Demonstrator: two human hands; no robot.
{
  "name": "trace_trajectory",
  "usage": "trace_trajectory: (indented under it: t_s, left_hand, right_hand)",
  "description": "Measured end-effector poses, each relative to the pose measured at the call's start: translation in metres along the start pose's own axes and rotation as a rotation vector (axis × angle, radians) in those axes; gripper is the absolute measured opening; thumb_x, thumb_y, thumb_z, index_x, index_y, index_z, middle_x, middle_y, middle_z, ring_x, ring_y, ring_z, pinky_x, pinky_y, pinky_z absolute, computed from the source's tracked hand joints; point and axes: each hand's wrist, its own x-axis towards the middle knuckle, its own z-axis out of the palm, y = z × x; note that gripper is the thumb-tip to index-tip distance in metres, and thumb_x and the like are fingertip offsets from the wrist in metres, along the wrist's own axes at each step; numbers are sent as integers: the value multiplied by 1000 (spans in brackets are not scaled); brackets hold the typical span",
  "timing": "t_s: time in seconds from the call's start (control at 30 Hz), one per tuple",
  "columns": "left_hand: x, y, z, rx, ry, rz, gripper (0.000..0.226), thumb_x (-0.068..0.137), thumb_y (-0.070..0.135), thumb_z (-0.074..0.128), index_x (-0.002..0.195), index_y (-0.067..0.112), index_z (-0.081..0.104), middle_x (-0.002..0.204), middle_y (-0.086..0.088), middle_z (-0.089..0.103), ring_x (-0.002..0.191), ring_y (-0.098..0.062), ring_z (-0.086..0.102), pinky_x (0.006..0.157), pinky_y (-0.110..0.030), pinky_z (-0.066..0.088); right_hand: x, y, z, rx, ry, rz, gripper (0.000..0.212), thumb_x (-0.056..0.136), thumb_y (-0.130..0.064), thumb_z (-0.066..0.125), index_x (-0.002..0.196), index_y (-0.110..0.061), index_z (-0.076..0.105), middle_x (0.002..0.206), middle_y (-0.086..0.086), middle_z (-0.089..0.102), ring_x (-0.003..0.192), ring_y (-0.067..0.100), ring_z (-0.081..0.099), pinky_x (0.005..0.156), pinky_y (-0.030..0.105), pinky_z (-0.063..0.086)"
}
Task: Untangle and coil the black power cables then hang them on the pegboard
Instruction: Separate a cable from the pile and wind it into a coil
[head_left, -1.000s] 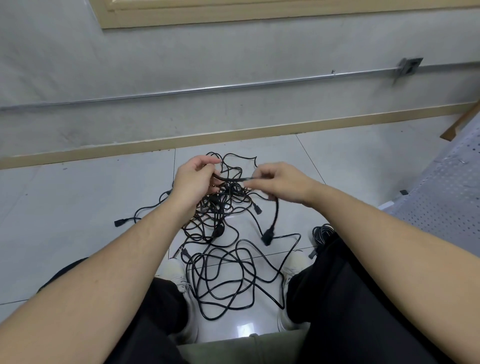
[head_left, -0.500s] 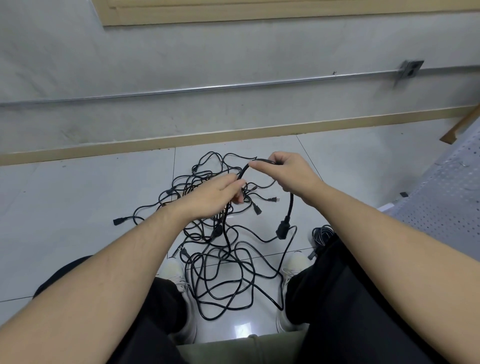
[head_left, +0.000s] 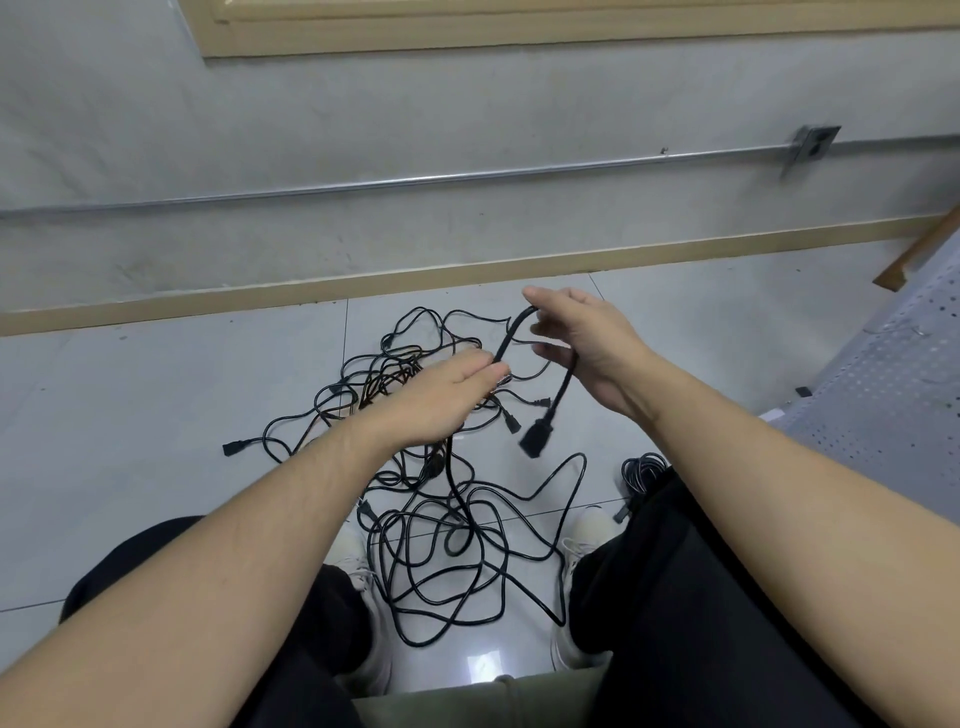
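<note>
Black power cables (head_left: 441, 525) tangled on floor, one strand gripped in left hand (head_left: 441, 395) and right hand (head_left: 587, 343); no legible writing.

We saw black power cables (head_left: 447, 525) with a smooth, slightly shiny plastic jacket, lying on glossy pale floor tiles (head_left: 156, 405) that mirrored a light. The wall (head_left: 363, 114) looked matt, scuffed plaster, crossed by a bright metal conduit (head_left: 467, 176). The skirting (head_left: 311, 293) seemed painted wood. The pegboard (head_left: 893, 384) looked like matt perforated metal, our trousers (head_left: 701, 597) matt black cloth.

No readable text or labels anywhere here.
</note>
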Motion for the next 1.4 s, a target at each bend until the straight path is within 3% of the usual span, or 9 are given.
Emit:
trace_trajectory:
  t_s: [0.1,0.17,0.23,0.37,0.53,0.63,1.1,1.27,1.4]
  left_hand:
    - [-5,7,11,-113,-45,-20,62,98,60,45,120,6,65,121,-10,68,117,-25,61,107,-38,45]
    - [-6,11,16,-304,-89,-64,56,99,57,48,117,7,66,122,-10,71,115,-26,66,110,-43,46]
    - [-6,13,18,-517,-175,-96,32,109,36,44,108,10,63,117,-10,75,103,-26,72,104,-44,50]
    - [-9,14,15,-705,-288,-128,32,108,26,44,79,14,44,81,-13,73,67,-30,70,77,-41,55]
    - [-12,10,12,-704,-395,-88,22,104,12,54,88,17,40,75,-6,64,57,-23,60,63,-31,56]
    - [-12,6,11,-732,-433,-54,26,101,4,59,90,16,39,89,-10,70,67,-27,67,65,-34,58]
    - [-11,14,19,-510,-408,-34,30,105,1,46,126,18,58,78,1,48,63,-15,51,62,-25,47]
    - [-7,7,17,-580,-263,-58,36,107,2,42,135,18,58,76,2,46,60,-11,48,57,-21,46]
    - [-1,7,13,-778,-96,-91,37,107,5,44,136,23,56,78,2,50,60,-10,51,56,-26,53]
  right_hand:
    - [-1,0,8,191,-60,17,30,93,-16,73,78,-18,47,75,3,67,86,24,66,91,39,58]
    - [-2,-3,11,270,-93,36,28,96,-12,68,80,-16,45,72,6,65,75,24,69,84,41,63]
    - [-2,-4,16,289,-96,41,28,99,-10,63,82,-16,41,66,4,58,60,19,61,65,34,61]
    - [0,-4,25,312,-65,90,29,103,-16,57,86,-20,33,59,0,44,47,13,43,43,22,41]
    - [3,-5,26,310,-40,173,14,105,-27,54,100,-15,48,55,-2,43,44,11,41,41,21,39]
    - [7,-4,23,307,13,188,30,108,-34,46,85,-15,50,55,0,45,44,14,45,43,23,44]
    - [11,0,15,121,38,214,44,109,-44,37,73,-19,43,57,1,45,47,19,49,53,35,59]
    - [16,1,2,80,-49,283,62,106,-60,18,108,-12,57,91,15,76,76,29,71,67,41,62]
    - [17,18,-1,-340,-220,282,46,102,-30,24,119,-10,63,94,10,76,88,26,69,88,45,55]
